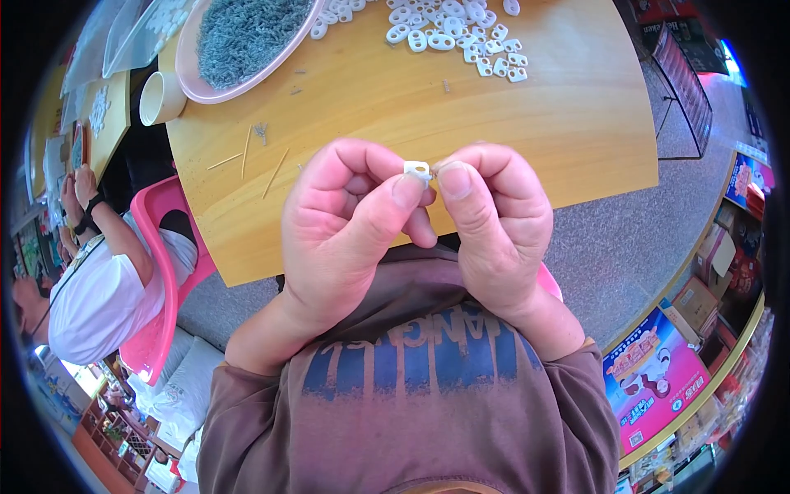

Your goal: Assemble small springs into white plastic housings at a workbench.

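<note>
Above the near edge of the table, my left hand (341, 222) pinches a small white plastic piece (416, 169) with a hole through it, between thumb and forefinger. Close against that piece's right side, my right hand (494, 218) is closed in a pinch. Something tiny and brownish shows at its fingertips, too small to name. Pieces like the held one, white plastic parts with holes (442, 39), lie in a loose pile at the far side of the table. A pink basin (183, 70) full of small grey metal parts (239, 41) stands at the far left.
Thin wooden sticks (275, 173) and a few metal bits (261, 132) lie left on the wooden table (576, 123). A cream cup (162, 99) rests on its side by the basin. Another person (115, 280) sits at left on a pink chair (156, 202). A rack (685, 90) stands right.
</note>
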Demonstrator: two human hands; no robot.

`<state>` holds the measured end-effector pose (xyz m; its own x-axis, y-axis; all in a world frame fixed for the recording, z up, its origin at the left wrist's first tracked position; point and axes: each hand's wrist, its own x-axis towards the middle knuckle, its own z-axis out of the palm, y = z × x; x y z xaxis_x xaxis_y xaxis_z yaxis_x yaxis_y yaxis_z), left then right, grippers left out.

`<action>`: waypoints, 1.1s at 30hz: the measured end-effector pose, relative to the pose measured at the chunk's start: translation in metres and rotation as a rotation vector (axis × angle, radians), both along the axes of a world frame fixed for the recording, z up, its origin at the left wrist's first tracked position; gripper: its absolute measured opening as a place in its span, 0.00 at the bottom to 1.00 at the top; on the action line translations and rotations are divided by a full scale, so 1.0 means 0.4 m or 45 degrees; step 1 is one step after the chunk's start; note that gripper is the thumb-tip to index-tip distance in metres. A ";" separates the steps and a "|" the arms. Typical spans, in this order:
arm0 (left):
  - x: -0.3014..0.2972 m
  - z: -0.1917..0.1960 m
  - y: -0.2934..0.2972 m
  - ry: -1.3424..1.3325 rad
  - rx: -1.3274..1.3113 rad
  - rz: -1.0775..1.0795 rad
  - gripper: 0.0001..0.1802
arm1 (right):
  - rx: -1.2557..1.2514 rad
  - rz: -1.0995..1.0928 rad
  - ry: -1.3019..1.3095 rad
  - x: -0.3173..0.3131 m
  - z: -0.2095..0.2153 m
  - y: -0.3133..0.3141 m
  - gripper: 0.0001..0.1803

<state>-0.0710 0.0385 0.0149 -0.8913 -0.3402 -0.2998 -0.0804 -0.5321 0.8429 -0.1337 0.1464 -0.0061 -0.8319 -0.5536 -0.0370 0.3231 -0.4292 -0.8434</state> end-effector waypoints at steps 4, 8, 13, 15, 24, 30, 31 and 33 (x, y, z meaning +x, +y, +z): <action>0.003 -0.002 0.009 0.040 -0.037 0.002 0.06 | 0.022 0.053 -0.070 0.001 0.007 0.010 0.06; 0.003 -0.002 0.007 0.048 -0.023 -0.006 0.06 | 0.053 0.052 -0.109 0.001 0.001 0.008 0.07; 0.012 -0.007 -0.004 -0.005 0.066 -0.013 0.08 | 0.046 0.071 -0.148 0.004 0.004 0.008 0.07; 0.012 -0.009 -0.008 0.002 0.109 -0.015 0.08 | 0.046 0.075 -0.154 0.006 0.004 0.005 0.07; 0.010 -0.005 -0.019 -0.011 0.361 -0.091 0.07 | -0.002 0.010 -0.260 0.004 0.001 0.009 0.06; 0.012 -0.013 -0.011 -0.034 0.138 -0.022 0.05 | -0.143 0.156 -0.367 -0.010 0.008 0.016 0.07; 0.013 -0.014 -0.011 -0.045 0.071 -0.025 0.05 | -0.165 0.172 -0.401 -0.012 0.009 0.017 0.07; 0.013 -0.015 -0.009 -0.056 0.004 -0.029 0.05 | -0.187 0.187 -0.435 -0.012 0.007 0.017 0.07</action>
